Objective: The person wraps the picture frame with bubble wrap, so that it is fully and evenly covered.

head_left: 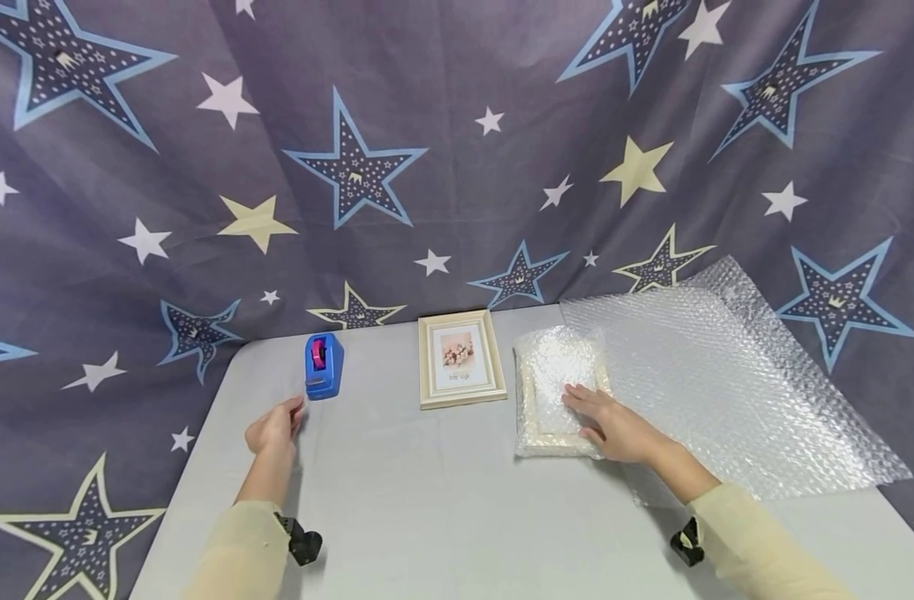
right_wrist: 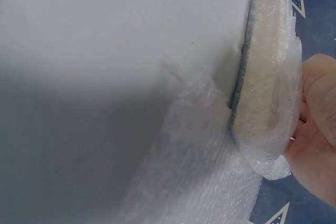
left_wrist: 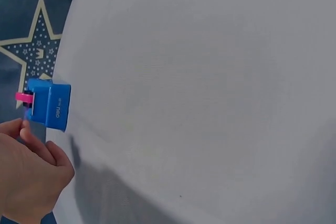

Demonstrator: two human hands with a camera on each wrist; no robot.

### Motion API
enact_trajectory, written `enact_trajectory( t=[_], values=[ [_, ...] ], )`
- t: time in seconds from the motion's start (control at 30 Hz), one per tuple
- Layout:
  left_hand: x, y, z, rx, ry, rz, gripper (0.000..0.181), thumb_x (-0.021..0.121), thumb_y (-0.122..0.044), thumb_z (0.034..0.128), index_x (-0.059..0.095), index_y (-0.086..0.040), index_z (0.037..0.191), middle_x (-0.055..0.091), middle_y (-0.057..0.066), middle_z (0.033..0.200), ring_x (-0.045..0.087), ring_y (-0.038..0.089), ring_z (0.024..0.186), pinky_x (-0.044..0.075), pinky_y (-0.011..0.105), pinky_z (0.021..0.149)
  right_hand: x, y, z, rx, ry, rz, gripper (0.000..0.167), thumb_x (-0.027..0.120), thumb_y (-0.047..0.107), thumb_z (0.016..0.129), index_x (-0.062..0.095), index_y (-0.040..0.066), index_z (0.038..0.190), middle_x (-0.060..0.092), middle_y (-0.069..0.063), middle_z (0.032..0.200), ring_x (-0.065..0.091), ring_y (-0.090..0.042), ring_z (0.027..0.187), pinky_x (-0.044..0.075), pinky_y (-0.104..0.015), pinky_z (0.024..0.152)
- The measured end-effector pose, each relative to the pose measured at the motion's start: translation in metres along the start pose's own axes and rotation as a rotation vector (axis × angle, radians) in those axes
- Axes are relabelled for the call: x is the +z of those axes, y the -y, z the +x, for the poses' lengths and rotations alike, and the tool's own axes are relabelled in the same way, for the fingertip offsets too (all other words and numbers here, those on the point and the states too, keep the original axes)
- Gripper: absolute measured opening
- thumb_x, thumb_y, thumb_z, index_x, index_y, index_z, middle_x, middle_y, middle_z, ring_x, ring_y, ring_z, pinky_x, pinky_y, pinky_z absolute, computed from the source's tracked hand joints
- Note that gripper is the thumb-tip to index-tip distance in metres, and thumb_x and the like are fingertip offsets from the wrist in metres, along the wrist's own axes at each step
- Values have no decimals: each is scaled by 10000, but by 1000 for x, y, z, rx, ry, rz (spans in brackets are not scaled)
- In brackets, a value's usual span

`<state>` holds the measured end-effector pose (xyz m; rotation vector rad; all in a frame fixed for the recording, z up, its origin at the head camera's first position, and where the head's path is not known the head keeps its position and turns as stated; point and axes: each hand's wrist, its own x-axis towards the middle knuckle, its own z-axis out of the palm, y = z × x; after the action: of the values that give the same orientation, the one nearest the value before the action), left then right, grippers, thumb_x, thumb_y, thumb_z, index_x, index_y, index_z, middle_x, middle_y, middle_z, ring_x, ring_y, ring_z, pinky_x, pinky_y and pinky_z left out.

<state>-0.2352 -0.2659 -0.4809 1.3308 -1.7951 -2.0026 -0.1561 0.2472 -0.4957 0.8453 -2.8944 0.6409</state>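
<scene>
Pale grey cloth covers the table [head_left: 427,517], whose near edge runs out of view; over it reach two cream sleeves [head_left: 235,554], a small black wrist camera [head_left: 303,546] at each cuff; on the right half of the table the right hand [head_left: 620,429] rests on the bubble-wrapped frame [head_left: 541,392], its grip loose, fingers extended across the top and not curled round it; toward the left edge the left hand [head_left: 273,427] has its fingers bent and the tips of thumb and forefinger together, just beside the near end of the blue tape dispenser [head_left: 332,377]; I cannot tell whether that grip pinches a strip of tape; the dispenser, with its pink tape roll [head_left: 318,354], stands near the far left corner; a loose sheet of bubble wrap [head_left: 726,383] spreads from the wrapped frame past the right edge, its far corner lying against the backdrop; between dispenser and wrapped frame, by the far edge, is a cream picture frame [head_left: 461,358]; behind everything hangs a dark, star-printed backdrop [head_left: 442,200].
</scene>
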Motion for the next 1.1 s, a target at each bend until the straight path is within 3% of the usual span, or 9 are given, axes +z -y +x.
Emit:
enact_trajectory(
  t=[0.17,0.33,0.6,0.83,1.1],
  values=[
    [0,1,0,3,-5,4,216,786,-106,732,586,-176,692,562,-142,451,575,-3,481,571,167,631,1,0,0,-1,-4,3,516,651,21,849,503,-78,1333,452,-268,1439,424,-448,1340,300,-591,1132],
    [-1,3,0,-28,57,87,163,754,-168,783,606,-222,742,599,-171,484,596,-23,549,541,152,642,2,0,-1,-2,-8,8,524,652,18,845,498,-78,1337,450,-271,1439,426,-453,1336,299,-594,1131],
    [-3,1,4,-95,129,211,152,748,-198,806,634,-222,709,628,-160,504,618,-15,553,502,152,555,3,-1,-1,3,-9,7,528,658,26,841,501,-76,1335,448,-266,1442,427,-450,1337,296,-591,1134],
    [-6,-3,-3,-22,172,296,114,729,-180,824,617,-168,841,625,-167,500,601,-33,526,522,156,591,2,-2,0,9,-3,10,526,653,26,847,497,-73,1340,445,-262,1446,421,-445,1343,287,-598,1137],
    [-9,-6,-2,15,224,361,77,728,-103,821,658,-120,849,618,-126,511,614,-3,534,548,172,596,4,-2,-1,3,-8,4,524,654,19,850,496,-72,1341,448,-264,1444,430,-447,1336,296,-599,1131]
  ],
)
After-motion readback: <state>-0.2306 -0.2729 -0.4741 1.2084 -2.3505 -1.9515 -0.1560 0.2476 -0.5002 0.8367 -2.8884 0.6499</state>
